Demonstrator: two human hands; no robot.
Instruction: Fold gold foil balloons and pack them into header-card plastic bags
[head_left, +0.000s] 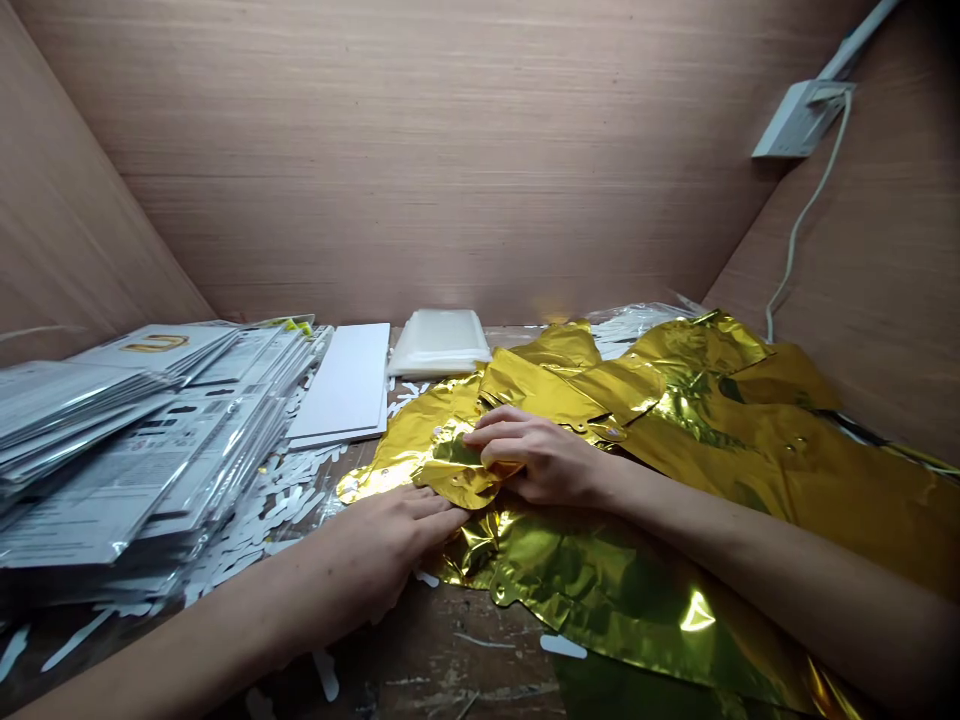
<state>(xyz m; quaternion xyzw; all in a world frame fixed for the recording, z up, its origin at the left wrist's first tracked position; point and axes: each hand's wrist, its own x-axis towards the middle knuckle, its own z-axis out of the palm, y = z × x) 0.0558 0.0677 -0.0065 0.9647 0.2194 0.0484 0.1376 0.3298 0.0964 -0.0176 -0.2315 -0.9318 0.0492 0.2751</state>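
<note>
Flat, uninflated gold foil balloons [600, 570] with small holed tabs lie crumpled across the middle and right of the table. My right hand [536, 455] curls over the left end of the pile, its fingers closed on a fold of gold foil; the thumb is mostly hidden. Just left of it, my left hand [397, 535] rests low against the foil's near edge. Its fingers are stretched out and lie flat, with the tips partly covered, touching the foil. Both forearms reach in from the lower corners, the right one across the foil.
Stacks of clear-wrapped printed packets [165, 440] fill the left side. Beside them are white cards [345, 385] and a pile of translucent bags [439, 345]. Small white strips [277, 510] litter the table. Wooden panels enclose it; a power strip [799, 120] hangs at upper right, its cable trailing down.
</note>
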